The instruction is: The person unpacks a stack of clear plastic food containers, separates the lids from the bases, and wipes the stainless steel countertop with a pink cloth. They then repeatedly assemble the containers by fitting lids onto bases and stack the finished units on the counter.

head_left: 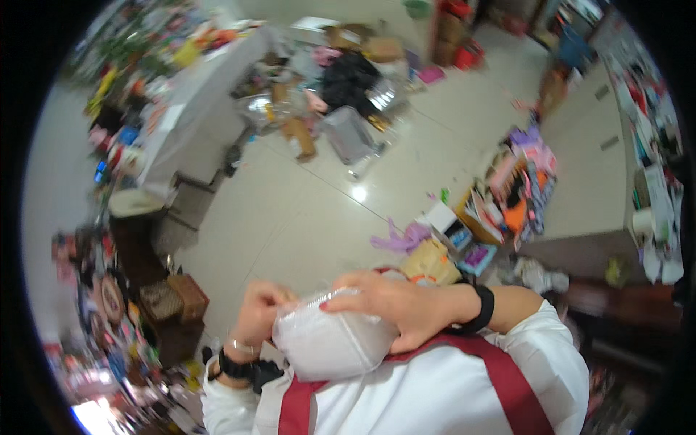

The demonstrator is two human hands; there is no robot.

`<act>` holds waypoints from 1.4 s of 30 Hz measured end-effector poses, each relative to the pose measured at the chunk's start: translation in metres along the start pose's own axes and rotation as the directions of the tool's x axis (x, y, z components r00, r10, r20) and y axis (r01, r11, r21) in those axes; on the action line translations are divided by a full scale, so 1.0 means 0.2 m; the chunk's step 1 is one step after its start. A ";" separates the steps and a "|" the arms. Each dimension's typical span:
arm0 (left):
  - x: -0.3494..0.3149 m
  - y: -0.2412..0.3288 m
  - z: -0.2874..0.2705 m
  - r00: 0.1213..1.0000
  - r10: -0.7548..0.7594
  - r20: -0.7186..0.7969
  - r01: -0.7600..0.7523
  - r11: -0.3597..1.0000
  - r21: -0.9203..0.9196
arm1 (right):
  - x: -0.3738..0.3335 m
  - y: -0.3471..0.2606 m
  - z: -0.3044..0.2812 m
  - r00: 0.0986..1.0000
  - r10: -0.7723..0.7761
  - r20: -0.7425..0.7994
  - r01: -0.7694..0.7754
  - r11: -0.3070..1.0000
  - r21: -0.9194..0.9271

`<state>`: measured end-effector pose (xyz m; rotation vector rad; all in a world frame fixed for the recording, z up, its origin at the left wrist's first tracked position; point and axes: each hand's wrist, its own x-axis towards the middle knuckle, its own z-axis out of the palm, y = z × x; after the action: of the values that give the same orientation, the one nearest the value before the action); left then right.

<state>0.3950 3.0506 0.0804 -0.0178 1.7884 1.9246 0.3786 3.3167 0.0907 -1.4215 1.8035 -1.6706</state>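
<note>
Lower centre | 1 white package (pixel 328 348) | left hand (pixel 259 310) pinching corner | right hand (pixel 406 308) clasping side

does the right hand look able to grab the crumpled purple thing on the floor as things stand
Probably not: the right hand is busy on the white wrapped package, and the crumpled purple thing lies on the floor, seemingly well below it.
</note>
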 end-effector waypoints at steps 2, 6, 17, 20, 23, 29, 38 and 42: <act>0.44 0.07 -0.02 0.950 -0.119 0.289 0.138 0.989 -0.045 | -0.05 0.07 -0.16 0.984 0.066 -0.167 -0.071 0.997 -0.026; 1.29 0.13 0.16 0.615 -0.306 0.727 0.468 0.883 -0.024 | -0.17 0.25 -0.47 0.888 0.163 -0.429 -0.182 0.983 -0.002; 3.06 0.97 0.82 0.326 -0.297 0.898 0.406 0.901 0.150 | -0.32 0.72 -2.03 0.605 0.118 -0.787 -0.182 0.983 0.008; 3.42 1.12 1.00 0.348 -0.308 0.886 0.248 0.941 0.230 | -0.40 0.76 -2.48 0.565 0.213 -0.797 -0.209 0.972 0.112; 3.82 1.18 1.19 0.400 -0.289 0.870 0.284 0.941 0.181 | -0.51 0.90 -2.94 0.558 0.227 -0.798 -0.181 0.972 0.149; 4.85 1.35 1.71 0.435 -0.181 0.882 0.324 0.946 0.035 | -0.78 1.17 -3.97 0.509 0.309 -0.803 -0.085 0.947 0.310; 6.12 1.79 2.82 0.133 -0.358 0.924 0.556 0.799 0.229 | -1.42 1.31 -5.26 0.263 0.255 -0.930 -0.028 0.966 0.257; 6.75 1.86 3.37 0.085 -0.339 0.937 0.670 0.716 0.198 | -1.83 1.51 -5.93 0.270 0.324 -0.907 -0.006 0.942 0.335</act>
<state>-0.6988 4.1548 0.0504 0.2989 0.4803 1.1127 -0.4937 4.2477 0.0135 0.1479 1.9084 -2.8082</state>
